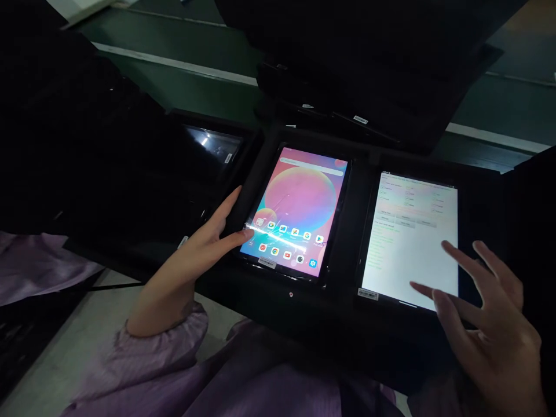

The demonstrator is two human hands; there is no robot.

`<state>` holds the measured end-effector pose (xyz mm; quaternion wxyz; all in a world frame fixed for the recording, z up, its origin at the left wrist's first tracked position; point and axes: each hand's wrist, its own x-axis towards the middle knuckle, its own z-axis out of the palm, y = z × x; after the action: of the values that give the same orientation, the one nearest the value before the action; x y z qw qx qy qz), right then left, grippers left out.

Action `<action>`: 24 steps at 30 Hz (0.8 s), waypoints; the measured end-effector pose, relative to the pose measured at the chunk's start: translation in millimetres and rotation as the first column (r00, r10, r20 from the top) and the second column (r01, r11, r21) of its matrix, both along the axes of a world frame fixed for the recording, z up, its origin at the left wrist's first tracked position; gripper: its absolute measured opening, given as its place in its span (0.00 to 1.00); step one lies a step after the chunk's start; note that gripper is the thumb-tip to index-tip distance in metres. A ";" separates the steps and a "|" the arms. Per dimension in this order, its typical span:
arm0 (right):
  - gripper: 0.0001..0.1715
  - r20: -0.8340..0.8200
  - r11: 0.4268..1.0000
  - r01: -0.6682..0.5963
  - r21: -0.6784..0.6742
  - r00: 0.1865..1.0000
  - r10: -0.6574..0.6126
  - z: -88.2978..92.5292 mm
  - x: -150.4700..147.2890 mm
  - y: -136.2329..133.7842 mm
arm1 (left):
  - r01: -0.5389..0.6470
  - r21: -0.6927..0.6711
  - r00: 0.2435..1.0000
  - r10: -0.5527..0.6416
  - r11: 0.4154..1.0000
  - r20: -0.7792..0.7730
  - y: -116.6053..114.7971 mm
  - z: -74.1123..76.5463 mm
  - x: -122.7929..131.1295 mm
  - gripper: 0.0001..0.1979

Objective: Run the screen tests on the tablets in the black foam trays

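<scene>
A tablet (299,194) with a pink and purple home screen and rows of app icons lies face up in front of me. My left hand (204,246) is at its left side, the thumb tip touching its lower left edge and the index finger stretched out along the dark surround; the other fingers are hidden. To the right lies a second tablet (403,255), showing a white page with checkboxes, grey buttons and green text. Over its lower right part hovers my right hand (490,307), open with fingers spread; whether a fingertip touches the glass I cannot tell.
Further left, a tablet with a dark screen (212,147) reflects a light. Behind the tablets, several dark items with small white labels (360,120) are in shadow. Green surfaces with pale strips (182,65) run across the back. Dark covers stand at left and right.
</scene>
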<state>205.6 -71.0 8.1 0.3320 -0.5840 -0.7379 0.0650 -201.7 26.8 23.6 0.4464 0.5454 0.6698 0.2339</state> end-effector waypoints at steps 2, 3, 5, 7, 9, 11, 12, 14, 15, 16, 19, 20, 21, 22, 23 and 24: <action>0.14 -0.011 0.999 0.036 0.010 0.999 -0.036 3.0 -1.5 -1.5 | -0.027 0.007 0.999 0.027 1.000 0.022 1.1 -1.0 3.2 0.50; 0.15 -0.025 0.999 0.034 0.008 0.999 -0.034 5.0 -2.2 -2.3 | -0.039 0.006 0.999 0.039 0.999 0.035 1.6 -0.9 5.4 0.50; 0.17 -0.060 1.000 0.015 -0.018 0.998 -0.016 9.0 -3.8 -3.5 | -0.055 0.000 0.997 0.055 0.998 0.056 2.3 0.2 9.5 0.48; 0.19 -0.063 0.999 -0.019 -0.029 0.998 0.017 11.3 -5.4 -3.8 | -0.067 -0.004 0.996 0.067 0.998 0.050 2.5 1.8 12.3 0.48; 0.19 -0.024 0.997 -0.045 -0.065 0.999 0.043 11.6 -6.8 -3.5 | -0.079 -0.012 0.996 0.079 0.997 0.037 2.2 3.2 13.7 0.48; 0.18 -0.004 0.993 -0.074 -0.092 0.997 0.074 11.1 -8.0 -3.4 | -0.086 -0.028 0.995 0.087 0.996 0.039 1.2 3.9 14.6 0.47; 0.18 -0.017 0.992 -0.085 -0.092 0.996 0.084 11.1 -8.4 -3.8 | -0.091 -0.031 0.995 0.092 0.995 0.045 0.6 4.1 15.1 0.47; 0.18 -0.073 0.991 -0.114 -0.073 0.991 0.109 12.2 -8.9 -5.5 | -0.098 -0.029 0.993 0.099 0.995 0.057 -0.5 4.0 16.1 0.46; 0.19 -0.103 0.992 -0.115 -0.061 0.989 0.108 13.3 -9.0 -6.7 | -0.100 -0.028 0.993 0.102 0.995 0.063 -0.9 3.8 16.5 0.45; 0.19 -0.125 0.993 -0.103 -0.062 0.988 0.095 14.3 -9.0 -7.9 | -0.104 -0.025 0.992 0.106 0.994 0.067 -1.1 3.5 16.8 0.45; 0.20 -0.095 0.995 -0.070 -0.077 0.993 0.063 15.3 -10.1 -8.6 | -0.116 -0.018 0.991 0.117 0.993 0.071 -0.4 2.2 16.0 0.46; 0.20 -0.056 0.995 -0.073 -0.071 0.996 0.069 14.4 -11.2 -7.2 | -0.119 -0.022 0.990 0.120 0.993 0.073 0.1 1.6 15.1 0.46; 0.20 -0.013 0.994 -0.090 -0.063 0.996 0.089 12.8 -13.0 -4.9 | -0.120 -0.026 0.989 0.122 0.992 0.080 0.7 1.0 14.0 0.47; 0.20 0.022 0.992 -0.114 -0.052 0.993 0.115 10.9 -15.3 -2.0 | -0.119 -0.034 0.988 0.122 0.992 0.094 1.2 0.3 12.7 0.48; 0.20 0.048 0.989 -0.141 -0.046 0.989 0.143 8.9 -18.0 1.2 | -0.117 -0.041 0.986 0.121 0.992 0.115 1.6 -0.5 11.3 0.49; 0.19 0.063 0.986 -0.163 -0.044 0.984 0.166 6.9 -20.9 4.3 | -0.115 -0.046 0.982 0.121 0.992 0.142 1.7 -1.3 9.9 0.50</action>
<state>184.7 -66.7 15.0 0.2896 -0.5291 -0.7929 0.0869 -191.8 28.4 22.3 0.4892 0.4778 0.6711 0.2863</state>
